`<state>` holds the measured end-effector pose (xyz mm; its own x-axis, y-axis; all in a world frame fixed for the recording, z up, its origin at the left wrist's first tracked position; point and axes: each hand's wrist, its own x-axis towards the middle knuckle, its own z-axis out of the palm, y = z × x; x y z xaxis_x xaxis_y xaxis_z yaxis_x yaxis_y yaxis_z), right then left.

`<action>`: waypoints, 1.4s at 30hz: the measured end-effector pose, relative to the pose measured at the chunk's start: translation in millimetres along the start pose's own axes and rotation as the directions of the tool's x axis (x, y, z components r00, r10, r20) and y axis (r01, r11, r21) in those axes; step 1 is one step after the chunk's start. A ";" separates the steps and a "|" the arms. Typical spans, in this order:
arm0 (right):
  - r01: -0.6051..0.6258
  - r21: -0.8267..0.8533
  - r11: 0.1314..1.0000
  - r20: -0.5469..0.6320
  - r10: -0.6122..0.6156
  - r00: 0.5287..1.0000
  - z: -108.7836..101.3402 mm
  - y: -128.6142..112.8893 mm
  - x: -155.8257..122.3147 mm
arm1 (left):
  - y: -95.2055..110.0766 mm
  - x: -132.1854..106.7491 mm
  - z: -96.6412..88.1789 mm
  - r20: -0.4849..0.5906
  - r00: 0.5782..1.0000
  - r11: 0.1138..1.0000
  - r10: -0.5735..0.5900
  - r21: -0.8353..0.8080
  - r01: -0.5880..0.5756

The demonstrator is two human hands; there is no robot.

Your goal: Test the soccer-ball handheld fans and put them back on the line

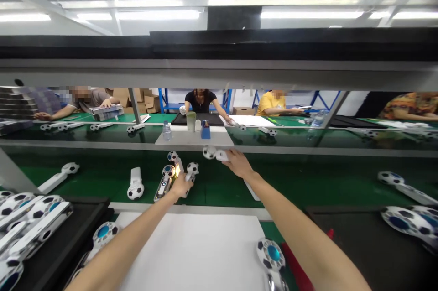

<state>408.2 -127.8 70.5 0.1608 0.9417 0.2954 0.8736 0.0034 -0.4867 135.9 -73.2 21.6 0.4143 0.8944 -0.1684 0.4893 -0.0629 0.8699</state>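
Note:
Over the green belt, my left hand (181,185) is closed around the handle of a white device with a black-and-white soccer-ball-patterned head (193,168); the fingers partly hide it. Beside that hand are two more such devices, one with its casing apart and its insides showing (164,186), and one with a blue centre (172,157). A warm light glows between them. Farther forward, my right hand (238,163) grips the white handle of another soccer-ball-headed device (209,152), its head pointing left. A white handle (252,190) lies partly behind my right forearm.
White sheet (191,250) in front of me, with a blue-centred device (272,254) at its right. Black trays (99,204) hold several devices at left and right. A lone device (136,184) lies on the belt. Across it, several people work; a bottle (167,131) stands there.

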 end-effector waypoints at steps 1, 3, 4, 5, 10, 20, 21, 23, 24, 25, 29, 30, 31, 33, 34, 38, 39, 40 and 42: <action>-0.056 0.089 0.994 -0.065 0.062 0.996 -1.2 -9.6 -5.1 | 6.6 -7.9 -2.9 -0.007 1.000 0.994 -0.011 -0.107 0.010; -0.140 0.298 0.944 -0.135 0.187 0.973 -0.1 -31.1 -16.0 | 20.3 -30.6 -8.9 -0.007 1.000 0.950 -0.006 -0.313 0.004; -0.168 0.406 0.898 -0.137 0.242 0.961 1.2 -42.4 -22.4 | 27.3 -44.6 -12.2 -0.005 1.000 0.913 0.007 -0.407 -0.008; -0.186 0.511 0.840 -0.121 0.284 0.951 2.3 -53.5 -29.8 | 34.1 -59.7 -15.9 -0.003 1.000 0.870 0.026 -0.492 -0.024; -0.181 0.863 0.472 0.017 0.330 0.944 -4.9 -102.7 -83.9 | 63.0 -134.1 -34.2 -0.010 0.991 0.661 0.134 -0.744 -0.097; -0.097 0.986 0.134 0.060 0.255 0.965 -54.6 -158.7 -162.1 | 77.2 -190.3 -51.2 -0.079 0.975 0.564 0.206 -0.805 -0.185; -0.084 0.988 0.129 0.049 0.254 0.966 -56.7 -160.7 -164.5 | 77.0 -191.2 -54.5 -0.098 0.971 0.556 0.216 -0.806 -0.205; -0.073 0.991 0.116 0.042 0.248 0.968 -57.9 -163.8 -167.4 | 76.2 -192.3 -59.9 -0.121 0.967 0.544 0.223 -0.807 -0.227; -0.077 0.991 0.105 0.050 0.240 0.969 -57.3 -165.2 -167.9 | 75.5 -192.6 -61.5 -0.124 0.967 0.539 0.223 -0.811 -0.228; -0.088 0.992 0.094 0.065 0.227 0.972 -56.2 -166.4 -167.8 | 74.5 -192.7 -62.1 -0.114 0.967 0.531 0.227 -0.818 -0.221; -0.151 0.986 0.075 0.134 0.193 0.972 -48.8 -169.3 -164.2 | 70.3 -191.4 -57.7 -0.024 0.957 0.525 0.288 -0.832 -0.179; -0.159 0.984 0.080 0.141 0.195 0.971 -46.8 -169.5 -163.1 | 69.7 -190.9 -55.9 0.003 0.957 0.540 0.289 -0.827 -0.160; -0.161 0.983 0.088 0.141 0.201 0.969 -45.0 -169.6 -162.1 | 69.5 -190.6 -54.2 0.028 0.960 0.557 0.279 -0.819 -0.138; -0.174 0.976 0.127 0.146 0.206 0.968 -42.0 -169.6 -160.8 | 70.0 -190.0 -51.6 0.062 0.968 0.582 0.242 -0.808 -0.094; -0.182 0.971 0.155 0.150 0.198 0.969 -40.8 -169.6 -160.5 | 70.6 -189.9 -50.7 0.068 0.971 0.583 0.228 -0.809 -0.080; -0.207 0.955 0.214 0.182 0.131 0.975 -37.2 -169.8 -160.2 | 72.2 -189.4 -49.2 0.083 0.970 0.565 0.228 -0.822 -0.062; -0.208 0.957 0.204 0.187 0.117 0.975 -36.3 -169.6 -160.1 | 71.9 -189.4 -49.1 0.099 0.968 0.564 0.232 -0.824 -0.051; -0.209 0.959 0.193 0.191 0.106 0.976 -35.2 -169.2 -159.9 | 71.3 -189.2 -48.9 0.120 0.965 0.564 0.232 -0.825 -0.034; -0.204 0.963 0.174 0.191 0.084 0.978 -32.5 -167.6 -159.4 | 69.2 -188.9 -48.2 0.159 0.959 0.560 0.234 -0.828 0.001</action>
<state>251.1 -289.5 131.7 0.1432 0.9856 0.0904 -0.3231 0.1329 -0.9370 54.5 -225.1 135.9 0.6342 0.7725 -0.0316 -0.3614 0.3323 0.8712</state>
